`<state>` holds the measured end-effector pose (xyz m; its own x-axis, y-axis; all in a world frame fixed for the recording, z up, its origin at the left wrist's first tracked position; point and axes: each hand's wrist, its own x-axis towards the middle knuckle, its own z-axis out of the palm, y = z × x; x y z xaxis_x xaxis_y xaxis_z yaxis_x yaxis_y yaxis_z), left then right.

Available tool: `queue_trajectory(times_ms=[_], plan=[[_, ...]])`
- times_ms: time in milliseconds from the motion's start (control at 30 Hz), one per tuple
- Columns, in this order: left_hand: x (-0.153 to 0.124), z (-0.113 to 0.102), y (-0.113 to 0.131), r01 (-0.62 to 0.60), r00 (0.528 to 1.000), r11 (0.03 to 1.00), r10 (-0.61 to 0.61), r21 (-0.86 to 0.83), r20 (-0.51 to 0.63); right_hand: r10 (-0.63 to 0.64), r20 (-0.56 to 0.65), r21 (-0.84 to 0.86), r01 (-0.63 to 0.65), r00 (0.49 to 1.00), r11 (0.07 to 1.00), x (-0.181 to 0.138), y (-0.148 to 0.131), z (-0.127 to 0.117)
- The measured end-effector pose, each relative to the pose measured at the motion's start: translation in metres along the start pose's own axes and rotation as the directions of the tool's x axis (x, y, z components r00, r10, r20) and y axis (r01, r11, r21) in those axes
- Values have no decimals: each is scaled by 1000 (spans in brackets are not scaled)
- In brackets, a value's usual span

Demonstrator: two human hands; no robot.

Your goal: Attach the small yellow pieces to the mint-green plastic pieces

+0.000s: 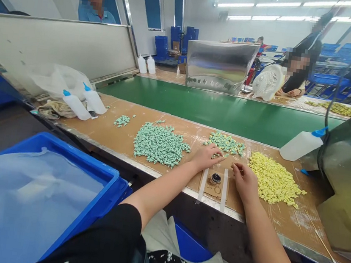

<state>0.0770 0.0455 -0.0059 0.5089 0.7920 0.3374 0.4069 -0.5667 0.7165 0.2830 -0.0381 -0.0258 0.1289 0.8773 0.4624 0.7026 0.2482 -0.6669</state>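
Note:
My left hand (208, 157) reaches over the front edge of a small heap of mixed green and yellow pieces (227, 143). Its thumb and fingers come together, and green shows at the fingertips; what they hold is too small to make out. Close by on the right, my right hand (246, 182) pinches thumb against forefinger, its content hidden. Between and below the hands stands a small round pot with dark contents (215, 178), on a cardboard square between two white tape strips (224, 191). A big pile of small green pieces (159, 144) lies left, yellow pieces (273, 180) right.
A green conveyor belt (179, 102) runs behind the cardboard-covered bench. White squeeze bottles (76, 105) lie at the left, another bottle (301, 146) at the right. A blue bin (110, 179) stands front left. Across the belt are a fan (267, 82) and a co-worker (298, 65).

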Motion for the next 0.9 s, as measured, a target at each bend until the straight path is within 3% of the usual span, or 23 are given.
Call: queue_trajectory(times_ms=[133, 200, 567, 733, 900], plan=[[-4, 7, 4, 39, 973, 982, 5, -183, 232, -146, -32, 21, 147, 989, 989, -1, -9, 1], [-4, 11, 4, 41, 958, 975, 24, -220, 287, -196, -41, 39, 197, 980, 980, -1, -12, 2], [-1, 14, 7, 17, 939, 927, 114, -375, 324, -266, -12, 144, 265, 964, 954, -3, -14, 0], [1, 7, 8, 31, 937, 888, 134, -459, 322, -219, 48, 265, 199, 974, 943, 0, -18, -2], [-1, -1, 18, 40, 924, 865, 159, -501, 348, -126, 3, 451, 111, 992, 886, 2, -13, -1]])
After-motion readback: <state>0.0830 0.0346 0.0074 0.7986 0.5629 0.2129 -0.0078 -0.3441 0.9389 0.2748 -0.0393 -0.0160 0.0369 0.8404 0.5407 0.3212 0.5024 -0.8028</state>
